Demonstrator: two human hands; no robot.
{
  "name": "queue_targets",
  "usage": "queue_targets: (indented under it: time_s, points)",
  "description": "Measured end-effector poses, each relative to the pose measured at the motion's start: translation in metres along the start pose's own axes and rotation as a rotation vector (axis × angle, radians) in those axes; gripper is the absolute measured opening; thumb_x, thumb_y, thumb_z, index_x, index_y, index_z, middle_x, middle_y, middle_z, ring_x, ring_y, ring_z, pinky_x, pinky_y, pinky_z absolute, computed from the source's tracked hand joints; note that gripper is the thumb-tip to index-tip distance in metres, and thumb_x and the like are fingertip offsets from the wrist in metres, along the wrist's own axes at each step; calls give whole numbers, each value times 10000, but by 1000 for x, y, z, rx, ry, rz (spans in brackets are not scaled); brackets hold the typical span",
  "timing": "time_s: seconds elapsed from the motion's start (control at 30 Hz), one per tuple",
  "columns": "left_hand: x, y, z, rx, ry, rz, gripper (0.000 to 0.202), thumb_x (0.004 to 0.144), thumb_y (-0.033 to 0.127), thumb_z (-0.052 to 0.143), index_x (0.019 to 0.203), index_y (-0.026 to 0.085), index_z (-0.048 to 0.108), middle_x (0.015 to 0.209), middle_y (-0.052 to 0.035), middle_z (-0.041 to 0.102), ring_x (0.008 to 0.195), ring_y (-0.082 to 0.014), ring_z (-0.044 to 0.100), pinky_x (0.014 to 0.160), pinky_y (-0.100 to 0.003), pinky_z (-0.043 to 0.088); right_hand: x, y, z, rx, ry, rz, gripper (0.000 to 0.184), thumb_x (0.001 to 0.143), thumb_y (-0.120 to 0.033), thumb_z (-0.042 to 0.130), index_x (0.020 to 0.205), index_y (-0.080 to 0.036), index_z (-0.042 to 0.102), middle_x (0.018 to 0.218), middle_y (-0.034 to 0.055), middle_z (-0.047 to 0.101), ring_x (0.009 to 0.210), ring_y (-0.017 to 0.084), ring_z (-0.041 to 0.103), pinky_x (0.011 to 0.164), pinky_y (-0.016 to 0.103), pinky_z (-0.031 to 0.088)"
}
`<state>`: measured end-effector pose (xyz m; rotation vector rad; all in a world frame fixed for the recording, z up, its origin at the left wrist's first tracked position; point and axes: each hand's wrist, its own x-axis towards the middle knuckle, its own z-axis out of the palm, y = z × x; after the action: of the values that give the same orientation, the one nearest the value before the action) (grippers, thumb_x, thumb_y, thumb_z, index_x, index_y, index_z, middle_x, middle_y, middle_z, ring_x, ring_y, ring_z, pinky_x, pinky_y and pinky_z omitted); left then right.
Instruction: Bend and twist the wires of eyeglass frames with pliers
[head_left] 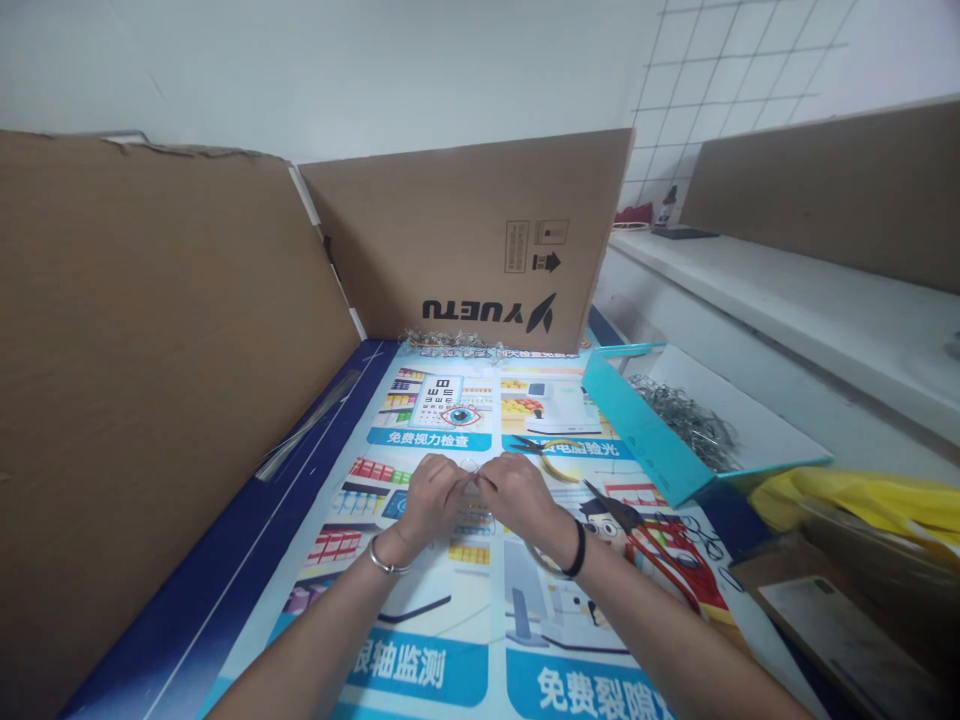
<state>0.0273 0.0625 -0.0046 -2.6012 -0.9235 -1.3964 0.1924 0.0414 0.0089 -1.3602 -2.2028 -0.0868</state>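
My left hand (429, 500) and my right hand (517, 497) meet above the middle of a printed poster (450, 620) on the table. Both are closed in a pinch on a small clear or thin-wire piece (471, 478) held between their fingertips; what it is I cannot make out. A silver bangle is on my left wrist and a black band on my right. Yellow-handled pliers (559, 455) lie just beyond my right hand. Red-handled scissors (637, 535) lie to its right.
Cardboard sheets stand as walls at the left (150, 400) and back (472, 250). A teal tray (697, 430) with a heap of thin metal wire pieces sits at the right. Yellow plastic bag (862, 500) and brown box (847, 610) lie at the right edge. A white shelf runs behind.
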Motion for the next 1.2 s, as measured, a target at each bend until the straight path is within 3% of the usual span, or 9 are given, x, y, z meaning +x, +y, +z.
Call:
queue_targets:
  time_s: [0.63, 0.87, 1.2]
  points:
    - [-1, -3, -1, 24, 6, 119, 155, 833, 64, 476, 760, 184, 539, 640, -7, 545, 640, -144, 459, 617, -286, 360, 0, 3, 4, -46, 8, -47, 247, 810, -117, 527, 583, -182, 599, 569, -1, 603, 586, 128, 504, 646, 266, 321]
    - [-4, -6, -2, 53, -66, 121, 181, 835, 50, 449, 746, 185, 530, 637, -7, 538, 637, -142, 441, 617, -285, 349, 1, 1, 2, -73, -21, -47, 256, 833, -153, 527, 590, -179, 606, 586, 12, 617, 604, 135, 520, 648, 272, 320]
    - [-3, -5, -4, 169, -172, 231, 197, 844, 46, 433, 731, 174, 531, 622, -13, 512, 626, -146, 419, 609, -290, 344, -1, 2, 4, -128, -58, -49, 240, 840, -171, 534, 610, -180, 603, 605, 23, 622, 613, 152, 517, 642, 299, 295]
